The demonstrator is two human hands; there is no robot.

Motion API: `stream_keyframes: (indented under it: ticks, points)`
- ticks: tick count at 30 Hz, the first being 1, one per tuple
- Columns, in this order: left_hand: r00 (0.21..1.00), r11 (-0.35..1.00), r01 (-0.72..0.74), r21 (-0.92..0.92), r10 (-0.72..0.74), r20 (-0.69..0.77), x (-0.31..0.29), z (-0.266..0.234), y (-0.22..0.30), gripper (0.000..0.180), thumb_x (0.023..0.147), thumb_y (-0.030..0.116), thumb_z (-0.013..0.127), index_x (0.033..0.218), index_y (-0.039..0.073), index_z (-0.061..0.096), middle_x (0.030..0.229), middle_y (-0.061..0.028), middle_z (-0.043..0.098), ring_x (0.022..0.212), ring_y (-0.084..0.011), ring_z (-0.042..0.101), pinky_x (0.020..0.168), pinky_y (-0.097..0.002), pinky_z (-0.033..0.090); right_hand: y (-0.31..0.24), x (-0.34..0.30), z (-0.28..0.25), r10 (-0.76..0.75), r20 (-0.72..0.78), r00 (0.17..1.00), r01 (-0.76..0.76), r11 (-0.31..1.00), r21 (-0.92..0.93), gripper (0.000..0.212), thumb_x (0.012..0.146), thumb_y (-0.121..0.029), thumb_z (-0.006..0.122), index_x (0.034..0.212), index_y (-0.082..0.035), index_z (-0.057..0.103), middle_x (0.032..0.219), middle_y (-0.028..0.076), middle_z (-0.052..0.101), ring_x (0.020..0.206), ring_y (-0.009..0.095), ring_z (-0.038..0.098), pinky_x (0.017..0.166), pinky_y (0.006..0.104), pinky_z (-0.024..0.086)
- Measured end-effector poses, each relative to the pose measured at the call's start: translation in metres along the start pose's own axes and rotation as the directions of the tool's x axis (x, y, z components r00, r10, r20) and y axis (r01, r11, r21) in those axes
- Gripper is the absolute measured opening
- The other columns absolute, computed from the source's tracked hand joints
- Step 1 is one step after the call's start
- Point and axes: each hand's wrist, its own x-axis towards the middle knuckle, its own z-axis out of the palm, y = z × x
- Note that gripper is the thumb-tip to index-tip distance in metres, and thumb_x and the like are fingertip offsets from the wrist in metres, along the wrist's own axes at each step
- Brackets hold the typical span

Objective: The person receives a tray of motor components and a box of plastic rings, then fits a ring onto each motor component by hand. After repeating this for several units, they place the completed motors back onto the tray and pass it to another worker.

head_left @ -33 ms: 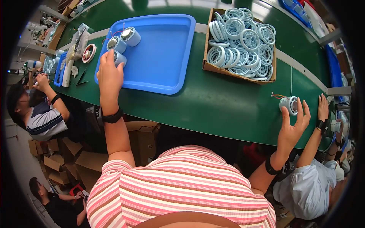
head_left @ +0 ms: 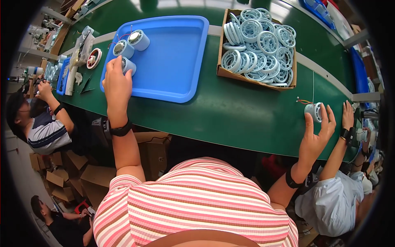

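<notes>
A pale blue cylinder (head_left: 309,110) was at the right of the green surface (head_left: 236,113), its ringed end (head_left: 318,113) facing right in the view and its long axis running roughly left to right; whether it stood or lay, the bent view did not tell. Its thin wires (head_left: 304,101) pointed up and left from its far side. The right hand (head_left: 314,136) held it, thumb at the left on the near side and fingers at the right, the grasp only as wide as the cylinder. That arm came in from the lower right, bent at the elbow, with a black band (head_left: 293,178) at the wrist and the back of the hand upward. The left hand (head_left: 118,87) reached up over the left rim of a blue tray (head_left: 170,61), the forearm nearly straight away from the body. Its fingers and thumb were set narrowly about the nearest cylinder (head_left: 129,67) there, touching it; whether they gripped could not be told, since the hand hid part of it. Beyond it were a middle cylinder (head_left: 126,51) and a far cylinder (head_left: 142,43), just beside each other, their round ends toward the upper left and their axes slanting down to the right. A carton (head_left: 251,81) of pale blue rings (head_left: 268,43) sat right of the tray.
</notes>
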Motion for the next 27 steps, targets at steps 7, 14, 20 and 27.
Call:
stream_keyframes:
  ticks: [7, 14, 20, 27]
  points:
    - [0.945, 0.910, 0.013, -0.414, 0.124, 0.303, -0.012, -0.028, 0.047, 0.063, 0.074, 0.013, 0.086, 0.131, 0.003, 0.060, 0.121, -0.0128, 0.056, 0.106, -0.0325, 0.061, 0.089, -0.0447, 0.050, -0.056, 0.048, 0.055, -0.441, 0.168, 0.882, 0.421, 0.896, 0.144, 0.019, 0.092, 0.000, 0.065, 0.107, -0.006, 0.073, 0.113, 0.011, 0.066, 0.122, 0.034, 0.056, 0.108, 0.0430, 0.039]
    - [0.941, 0.859, -0.291, -0.421, 0.336, 0.035, -0.026, -0.041, 0.097, 0.059, 0.066, 0.009, 0.088, 0.120, 0.004, 0.064, 0.131, -0.0116, 0.053, 0.119, -0.0303, 0.054, 0.102, -0.0438, 0.042, -0.073, 0.075, 0.116, -0.662, 0.243, 0.709, 0.646, 0.748, 0.153, 0.027, 0.084, 0.003, 0.067, 0.107, -0.010, 0.073, 0.116, 0.008, 0.063, 0.126, 0.035, 0.052, 0.105, 0.0463, 0.040]
    - [0.724, 0.671, -0.533, -0.516, 0.677, 0.133, -0.069, -0.068, 0.144, 0.062, 0.064, 0.019, 0.091, 0.117, 0.004, 0.064, 0.144, -0.0113, 0.052, 0.136, -0.0275, 0.049, 0.117, -0.0529, 0.027, -0.069, 0.080, 0.096, -0.682, 0.249, 0.688, 0.619, 0.730, 0.290, 0.029, 0.077, 0.002, 0.074, 0.103, -0.010, 0.074, 0.112, 0.009, 0.062, 0.122, 0.033, 0.054, 0.102, 0.0456, 0.043]
    - [0.684, 0.605, -0.491, -0.627, 0.713, 0.152, -0.094, -0.040, 0.158, 0.067, 0.066, 0.028, 0.090, 0.120, 0.002, 0.060, 0.136, -0.0122, 0.058, 0.129, -0.0288, 0.056, 0.118, -0.0549, 0.024, -0.057, 0.052, 0.066, -0.339, 0.185, 0.923, 0.276, 0.914, 0.296, 0.027, 0.071, 0.004, 0.079, 0.096, -0.005, 0.073, 0.105, 0.009, 0.061, 0.105, 0.030, 0.062, 0.089, 0.0419, 0.050]
